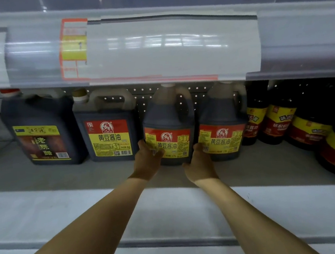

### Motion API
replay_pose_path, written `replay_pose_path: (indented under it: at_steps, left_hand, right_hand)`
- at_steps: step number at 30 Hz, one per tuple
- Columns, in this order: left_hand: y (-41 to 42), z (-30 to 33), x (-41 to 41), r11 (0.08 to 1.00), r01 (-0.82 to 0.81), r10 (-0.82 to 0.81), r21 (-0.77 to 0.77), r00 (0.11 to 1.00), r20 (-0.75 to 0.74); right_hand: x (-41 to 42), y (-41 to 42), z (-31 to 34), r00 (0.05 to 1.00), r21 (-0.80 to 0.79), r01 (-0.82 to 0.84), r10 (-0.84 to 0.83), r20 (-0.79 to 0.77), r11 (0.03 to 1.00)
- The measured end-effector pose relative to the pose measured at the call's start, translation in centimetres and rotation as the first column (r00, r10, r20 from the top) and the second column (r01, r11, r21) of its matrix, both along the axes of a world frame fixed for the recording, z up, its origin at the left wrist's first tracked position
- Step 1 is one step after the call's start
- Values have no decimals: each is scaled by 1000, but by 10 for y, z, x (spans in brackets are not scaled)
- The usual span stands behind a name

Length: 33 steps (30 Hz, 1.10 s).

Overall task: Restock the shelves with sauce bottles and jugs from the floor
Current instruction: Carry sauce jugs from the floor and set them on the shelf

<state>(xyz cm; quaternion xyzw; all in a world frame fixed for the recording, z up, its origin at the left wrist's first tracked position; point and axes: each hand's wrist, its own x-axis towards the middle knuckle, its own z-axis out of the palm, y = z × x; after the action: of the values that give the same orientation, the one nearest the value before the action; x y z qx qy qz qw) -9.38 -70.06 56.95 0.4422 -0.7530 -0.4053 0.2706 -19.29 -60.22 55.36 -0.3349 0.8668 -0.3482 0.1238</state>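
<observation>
Shelf: grey, carrying jugs.
Vinegar jug: leftmost.
Soy jugs: right of vinegar jug.
Bottles: far right.

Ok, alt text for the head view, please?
Both hands, left hand and right hand, hold a round soy sauce jug upright on the shelf, beside a matching jug. Two squarer jugs stand left; dark bottles right.

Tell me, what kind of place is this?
Most likely a grocery shop aisle. A price tag sits on the shelf edge, and labelled soy sauce jugs stand in a row beside sauce bottles.
</observation>
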Motion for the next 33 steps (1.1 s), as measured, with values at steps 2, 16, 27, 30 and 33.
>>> replay_pose_path:
  at_steps: [2,16,27,30,33]
  left_hand:
    - [-1,-1,-1,1000,2,-2,4,1000,-4]
    - [5,7,12,996,65,-68,67,997,42]
    - [20,23,95,988,62,-85,145,983,163]
    - [21,29,128,984,36,-57,172,991,119]
    - [24,32,162,987,-14,1,162,997,78]
  right_hand:
    - [0,-1,1,999,-16,6,-5,32,1000]
    - [16,13,17,991,54,-12,4,137,998]
    - [95,41,61,982,121,-67,44,183,990]
    - [122,41,71,987,157,-106,85,136,982]
    - [149,32,71,983,109,-167,158,90,980]
